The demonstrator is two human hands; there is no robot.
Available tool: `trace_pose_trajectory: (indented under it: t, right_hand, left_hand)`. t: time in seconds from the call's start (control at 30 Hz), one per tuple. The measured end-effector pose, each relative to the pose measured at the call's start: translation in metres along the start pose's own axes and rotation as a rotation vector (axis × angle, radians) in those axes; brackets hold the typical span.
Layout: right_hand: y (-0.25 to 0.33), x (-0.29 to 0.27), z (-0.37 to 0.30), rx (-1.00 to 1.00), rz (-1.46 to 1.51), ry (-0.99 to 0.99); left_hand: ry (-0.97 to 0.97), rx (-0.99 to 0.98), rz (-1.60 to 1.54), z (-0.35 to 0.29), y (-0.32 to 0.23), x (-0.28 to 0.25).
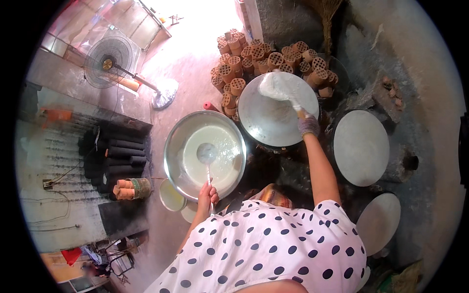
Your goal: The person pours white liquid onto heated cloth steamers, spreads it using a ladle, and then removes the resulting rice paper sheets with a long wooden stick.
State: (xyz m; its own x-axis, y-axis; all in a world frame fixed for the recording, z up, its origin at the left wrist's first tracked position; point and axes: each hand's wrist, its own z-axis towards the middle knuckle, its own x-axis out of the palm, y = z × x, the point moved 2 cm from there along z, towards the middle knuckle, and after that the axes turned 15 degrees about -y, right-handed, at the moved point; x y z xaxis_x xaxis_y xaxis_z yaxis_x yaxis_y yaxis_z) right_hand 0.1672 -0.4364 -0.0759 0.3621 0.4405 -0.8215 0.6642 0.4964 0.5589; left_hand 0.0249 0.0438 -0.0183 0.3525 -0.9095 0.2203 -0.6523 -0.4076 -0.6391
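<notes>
My left hand (pixel 208 194) is closed around the handle of a ladle (pixel 206 154). The ladle's round bowl lies in a white, batter-like liquid (pixel 227 158) inside a wide metal basin (pixel 174 172). On my right hand (pixel 308 125) is a greyish knitted glove. Its fingers are wrapped round the handle of a tool with a whitish, cloth-like head (pixel 276 88). That head rests on or just over the far part of a round grey griddle plate (pixel 259 124); whether it touches cannot be told.
Pierced clay-coloured cylinders (pixel 236 63) are piled behind the griddle. Two more round plates, one at right (pixel 361 148) and one nearer (pixel 379 222), stand beside me. Black cylinders (pixel 122 158) are stacked at left. A pale bucket (pixel 172 195) sits beside the basin, and a standing fan (pixel 108 62) is farther off.
</notes>
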Motion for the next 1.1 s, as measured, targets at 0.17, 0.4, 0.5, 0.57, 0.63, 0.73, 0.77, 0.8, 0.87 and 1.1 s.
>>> trace_pose_trajectory:
  t: [0.17, 0.4, 0.5, 0.57, 0.63, 0.73, 0.77, 0.8, 0.87, 1.1]
  right_hand:
    - [0.019, 0.010, -0.014, -0.074, -0.067, 0.174]
    - [0.008, 0.003, 0.008, -0.039, 0.025, 0.042]
    - [0.014, 0.029, -0.001, -0.103, -0.147, 0.142]
    - [0.001, 0.019, -0.008, -0.227, -0.023, 0.217]
    - [0.004, -0.001, -0.002, -0.204, -0.062, 0.269]
    - [0.016, -0.015, 0.015, -0.155, 0.132, 0.067]
    - [0.013, -0.004, 0.022, -0.156, 0.145, 0.075]
    - [0.018, -0.002, 0.018, -0.170, 0.088, 0.148]
    - [0.027, 0.003, 0.009, -0.200, -0.024, 0.294]
    - [0.028, -0.026, 0.018, -0.233, 0.032, 0.255]
  left_hand:
    - [-0.025, -0.031, -0.033, -0.005, 0.007, 0.000]
    - [-0.052, -0.043, -0.064, -0.001, 0.018, -0.005]
    - [-0.062, -0.076, -0.115, -0.001, 0.021, -0.009]
    - [-0.029, -0.060, -0.140, -0.003, 0.019, -0.007]
    - [-0.039, -0.052, -0.141, -0.005, 0.016, -0.005]
    - [-0.052, -0.075, -0.151, -0.003, 0.017, -0.007]
    - [-0.058, -0.081, -0.143, -0.003, 0.018, -0.007]
    - [-0.062, -0.089, -0.138, -0.001, 0.018, -0.006]
    - [-0.078, -0.100, -0.141, 0.001, 0.017, -0.007]
    - [-0.082, -0.103, -0.138, 0.000, 0.016, -0.003]
